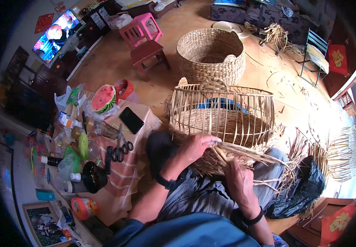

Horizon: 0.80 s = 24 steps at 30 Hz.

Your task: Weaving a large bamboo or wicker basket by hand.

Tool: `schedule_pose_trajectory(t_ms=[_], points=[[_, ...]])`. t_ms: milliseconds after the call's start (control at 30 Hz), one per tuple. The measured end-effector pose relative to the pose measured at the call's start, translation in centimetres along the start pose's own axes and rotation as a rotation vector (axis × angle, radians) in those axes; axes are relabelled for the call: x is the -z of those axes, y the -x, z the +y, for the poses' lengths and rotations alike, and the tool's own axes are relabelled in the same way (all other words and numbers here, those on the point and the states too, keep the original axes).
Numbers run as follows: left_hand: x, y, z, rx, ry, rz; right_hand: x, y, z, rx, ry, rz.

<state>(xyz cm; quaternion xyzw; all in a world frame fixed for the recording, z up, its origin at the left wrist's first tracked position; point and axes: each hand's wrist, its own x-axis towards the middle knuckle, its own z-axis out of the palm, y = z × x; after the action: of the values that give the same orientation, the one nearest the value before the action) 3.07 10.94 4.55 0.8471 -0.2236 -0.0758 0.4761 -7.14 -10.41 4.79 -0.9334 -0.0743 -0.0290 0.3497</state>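
A partly woven straw basket (227, 123) lies against my lap, its bare upright rods showing above a woven lower band. At its near edge my left hand (192, 151) is closed, thumb and forefinger pinching dried straw strands (254, 154). My right hand (239, 181) is closed around the same strands just right of it, near my knee. The strands' loose ends fan out to the right over my striped trousers. Part of the basket's near side is hidden behind my hands.
A finished round basket (211, 74) stands on the floor ahead, near a wooden stool (147, 51). On the cloth-covered table (120, 181) at left lie scissors (121, 149), a phone (131, 120) and a cut watermelon (103, 99). Loose straw and a black plastic bag (303, 191) are at right.
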Motion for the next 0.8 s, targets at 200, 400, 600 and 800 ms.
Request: schedule_pose_trajectory(t_ms=[200,400,600,800], points=[[-0.4,2.2,1.9,-0.246,-0.359,0.077,5.2,2.0,-2.0,-0.368,-0.720,-0.551],[-1.0,2.1,1.4,-0.204,-0.296,0.091,7.7,0.3,-4.2,-0.498,-1.312,-0.574],[-3.6,2.0,0.2,-0.203,-0.371,0.335,11.8,0.0,1.7,-0.096,-1.527,-0.004],[-4.4,1.8,-0.4,-0.037,-0.234,0.336,4.4,-3.8,1.8,-0.281,-0.652,-0.148]])
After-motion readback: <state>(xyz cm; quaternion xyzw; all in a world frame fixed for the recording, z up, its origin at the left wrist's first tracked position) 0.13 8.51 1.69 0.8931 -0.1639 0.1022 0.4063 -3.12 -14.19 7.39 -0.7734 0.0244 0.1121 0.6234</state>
